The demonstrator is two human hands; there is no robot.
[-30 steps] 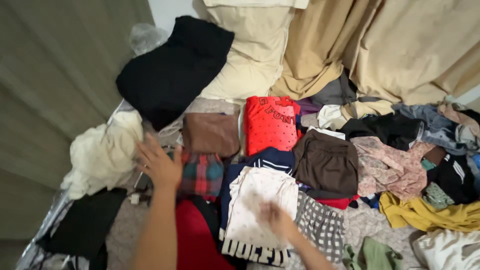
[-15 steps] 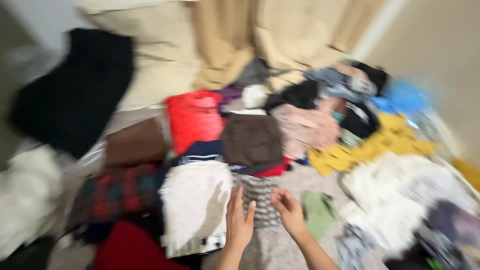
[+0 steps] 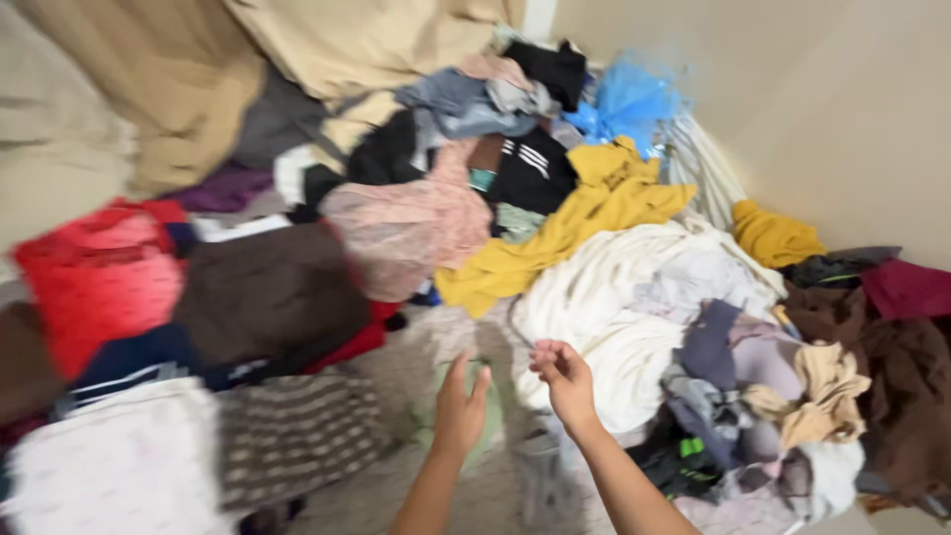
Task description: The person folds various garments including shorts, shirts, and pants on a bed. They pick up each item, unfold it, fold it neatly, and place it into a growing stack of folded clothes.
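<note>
Both forearms reach forward from the lower edge of the view over a bed strewn with clothes. The left hand [image 3: 461, 408] is held upright, palm turned toward the right, fingers straight and slightly apart, thumb raised; it grips nothing. Just beneath and beyond it lies a pale green garment [image 3: 492, 396], blurred, flat on the patterned bedcover [image 3: 416, 362]; whether the hand touches it cannot be told. The right hand [image 3: 565, 381] hovers just beside the left one, wrist bent, fingers curled loosely inward with the tips near the thumb, yet nothing shows between them. Directly past the right hand spreads a crumpled white sheet-like cloth [image 3: 619, 297]. Further ahead of both hands lies a mustard yellow garment [image 3: 565, 223], and beside that a pink floral one [image 3: 406, 223]. To the left of the left hand sits a checked grey-and-white folded piece [image 3: 297, 431], with a dark brown folded garment [image 3: 267, 292] beyond it and a red folded top [image 3: 94, 277] further left. To the right of the right hand is a jumble of grey, lilac and tan clothes [image 3: 763, 386].
</note>
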